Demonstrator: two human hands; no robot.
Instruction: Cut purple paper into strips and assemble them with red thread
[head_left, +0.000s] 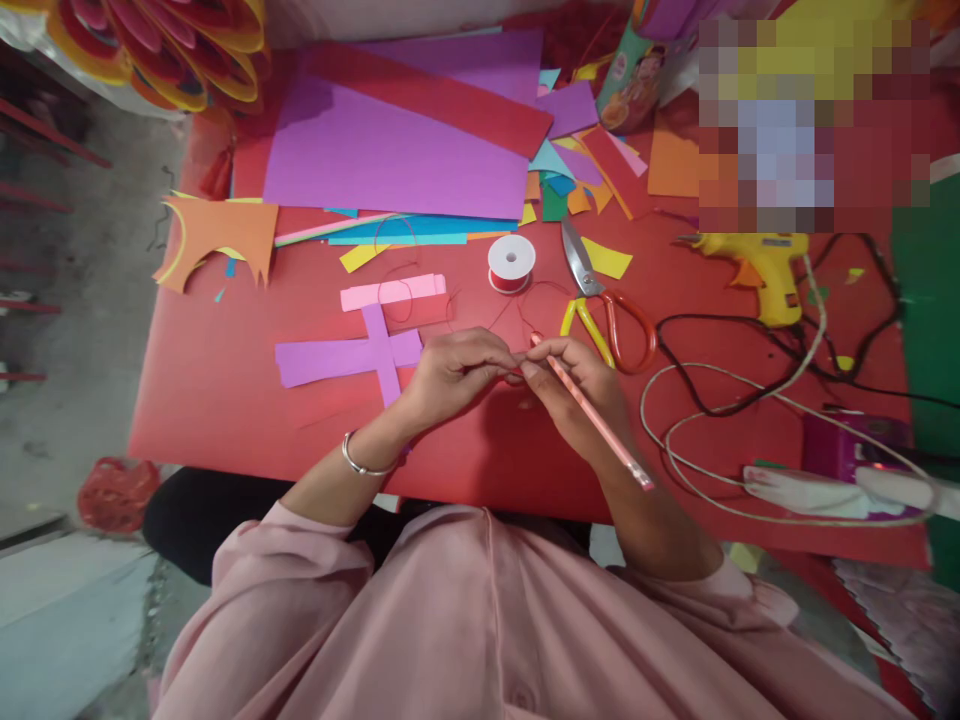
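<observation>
My left hand [465,372] is closed in a pinch, its fingertips meeting those of my right hand over the table's front half. Thin red thread [517,308] runs down to these fingertips; the pinched part is mostly hidden. A pink striped pencil [592,412] lies slantwise in my closed right hand [577,385], its eraser end toward me. Just beyond stands a white-topped spool [511,262] wound with red. Left of my hands, purple paper strips [330,362] lie crossed, with a folded pink strip [394,291] behind them. Scissors [583,262] with red-orange handles rest beyond my right hand.
Purple sheets [405,130] and paper scraps cover the back of the red table [225,400]. An orange cut-out piece [217,240] lies at left. To the right are a yellow glue gun [780,275], looped cables [667,425] and a purple box [840,445].
</observation>
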